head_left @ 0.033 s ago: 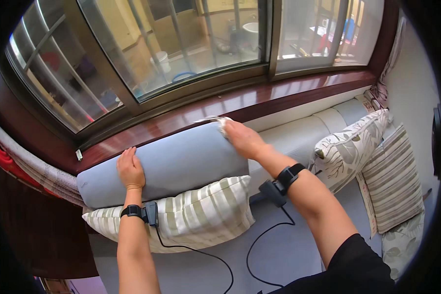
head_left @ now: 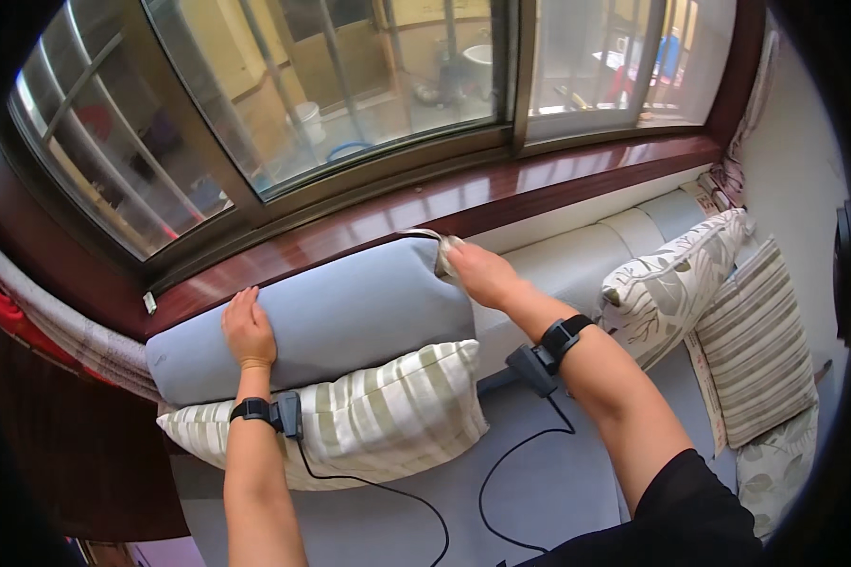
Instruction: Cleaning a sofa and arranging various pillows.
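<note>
Beside the far sill (head_left: 463, 194), blue cushion (head_left: 355, 298) handled.
Left side covered by flat left hand (head_left: 249, 329); pale fabric (head_left: 444, 256) pinched by right hand (head_left: 483, 275).

2 hands (head_left: 248, 331) on blue-grey cushion (head_left: 350, 298)

Bright daylight through the window (head_left: 378, 94)
Glare streaks the glossy sill (head_left: 463, 192); straight lines bow toward black corners.

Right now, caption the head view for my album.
Left hand on the blue backrest, right hand gripping pale fabric at its right end.
</note>
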Motion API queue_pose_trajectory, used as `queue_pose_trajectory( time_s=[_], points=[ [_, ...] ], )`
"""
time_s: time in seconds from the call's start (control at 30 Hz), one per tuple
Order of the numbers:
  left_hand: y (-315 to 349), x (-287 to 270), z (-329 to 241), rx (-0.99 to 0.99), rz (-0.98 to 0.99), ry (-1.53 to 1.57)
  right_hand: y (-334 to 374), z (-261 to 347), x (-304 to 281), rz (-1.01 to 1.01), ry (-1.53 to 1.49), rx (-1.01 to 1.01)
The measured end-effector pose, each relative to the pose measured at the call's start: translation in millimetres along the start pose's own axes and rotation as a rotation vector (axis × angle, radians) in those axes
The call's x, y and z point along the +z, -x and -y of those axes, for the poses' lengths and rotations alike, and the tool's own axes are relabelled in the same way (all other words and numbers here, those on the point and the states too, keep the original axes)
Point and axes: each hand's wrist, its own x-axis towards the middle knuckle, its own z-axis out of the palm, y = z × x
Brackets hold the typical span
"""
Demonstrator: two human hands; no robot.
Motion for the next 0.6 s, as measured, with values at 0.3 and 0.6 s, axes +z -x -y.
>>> queue_pose_trajectory(
  time_s=[0.3,0.6],
  points=[
    [2,0,8,0.010,0.036,-0.039,143,-60,-100,-0.372,0.177,-0.040],
    [-2,2,12,0.006,0.070,-0.025,245,-131,-98,-0.328,0.222,0.204]
  ],
)
